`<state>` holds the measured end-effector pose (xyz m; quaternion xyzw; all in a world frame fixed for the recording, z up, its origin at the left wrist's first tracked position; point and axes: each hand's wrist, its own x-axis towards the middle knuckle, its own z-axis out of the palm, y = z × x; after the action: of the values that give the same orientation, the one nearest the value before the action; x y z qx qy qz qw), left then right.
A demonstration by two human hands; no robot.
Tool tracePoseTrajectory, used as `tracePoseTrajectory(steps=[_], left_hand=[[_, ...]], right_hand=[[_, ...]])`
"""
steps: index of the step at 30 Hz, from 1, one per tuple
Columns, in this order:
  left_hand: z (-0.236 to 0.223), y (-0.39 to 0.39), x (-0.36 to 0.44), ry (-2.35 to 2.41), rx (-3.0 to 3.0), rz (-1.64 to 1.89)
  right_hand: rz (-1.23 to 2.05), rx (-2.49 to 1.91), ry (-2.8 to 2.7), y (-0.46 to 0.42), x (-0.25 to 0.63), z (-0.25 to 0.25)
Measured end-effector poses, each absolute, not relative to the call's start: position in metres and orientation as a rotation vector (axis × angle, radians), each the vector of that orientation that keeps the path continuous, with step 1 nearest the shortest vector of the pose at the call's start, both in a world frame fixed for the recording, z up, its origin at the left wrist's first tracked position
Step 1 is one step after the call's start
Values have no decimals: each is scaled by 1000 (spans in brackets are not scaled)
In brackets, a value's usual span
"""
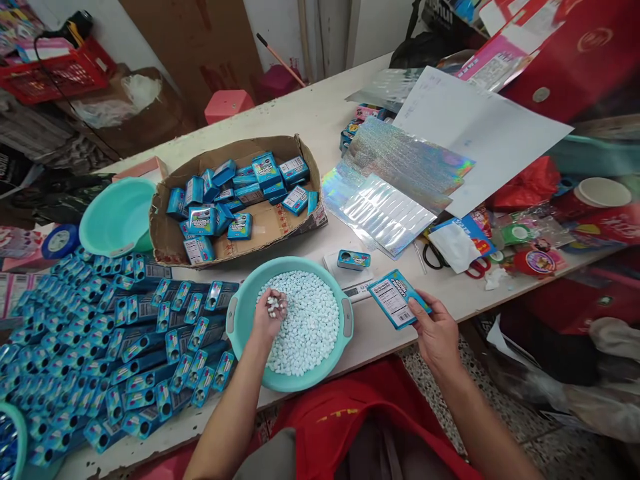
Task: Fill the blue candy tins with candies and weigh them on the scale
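Note:
My left hand point(269, 319) is cupped around a small heap of candies point(276, 305), palm up, above the left side of a turquoise basin point(280, 381). Small pale candies point(313, 323) fill the basin. Off to the right, my right hand point(436, 333) grips a blue candy box point(395, 299) between thumb and fingers, its printed nutrition panel facing up. Between the basin and that box, another blue box point(354, 259) lies on a small white scale point(356, 291).
Many blue boxes point(165, 313) stand in rows at the left. Behind the basin, a cardboard tray point(240, 257) holds several boxes. A turquoise tub point(117, 217) stands farther left. Holographic sheets point(395, 207), black-handled scissors point(434, 257) and wrappers lie at the right.

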<state>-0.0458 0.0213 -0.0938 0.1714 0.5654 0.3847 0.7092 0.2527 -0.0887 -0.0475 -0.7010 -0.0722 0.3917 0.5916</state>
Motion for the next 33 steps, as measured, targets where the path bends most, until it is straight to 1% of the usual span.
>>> tracePoseTrajectory(steps=[2,5,10,14,21,33], left_hand=[[-88,28,-39,1242,239,816],[-76,41,-5,1184,200,822],[-52,77,87,1023,324,1062],[-48,100,135,1049,406,1259],[-55,101,151,1148,548,1360],[-48,101,153,1109,481,1398]], right_hand=[[912,-1621,-144,-89,256,-49],[911,-1607,-124,-89,259,-52],[859,-1639,-127,-94,270,-59],[797,-1699,-117,-101,282,-63],[767,-1687,-58,-103,296,-67],[808,-1709,-61,-94,293,-66]])
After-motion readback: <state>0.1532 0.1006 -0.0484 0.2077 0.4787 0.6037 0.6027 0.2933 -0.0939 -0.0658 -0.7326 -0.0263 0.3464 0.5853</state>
